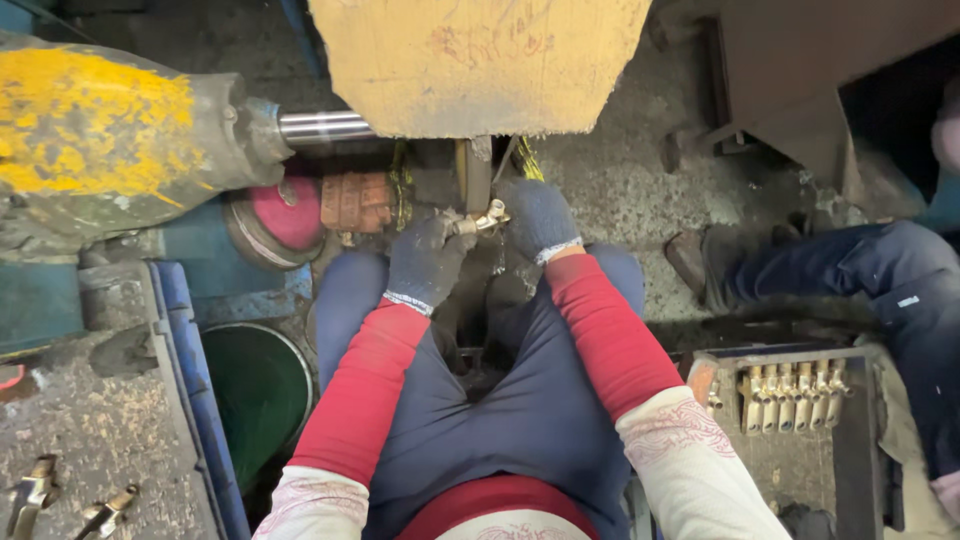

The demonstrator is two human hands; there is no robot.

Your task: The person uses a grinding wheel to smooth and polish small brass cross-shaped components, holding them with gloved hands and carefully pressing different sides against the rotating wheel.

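Your red sleeves (370, 390) run up from the bottom edge to two dark knit gloves that meet just above your knees. Between them sits a small brass fitting (484, 217), pressed toward the wheel housing (462, 175) at 12 o'clock. Your left hand (428, 262) is curled, fingertips pinching the fitting's left end; your right hand (538, 218) cups over it from 1 o'clock, fingers closed on the other end. I judge the piece stiff, dense for its size, smooth and liable to slip, so take it by its thicker body, not the thin spout. At 4 o'clock a dark metal tray (860, 430) holds a row of similar brass pieces (795, 393), standing side by side. At 8 o'clock a green bucket (262, 390) shows only its dark inside; whether it holds anything I cannot tell.
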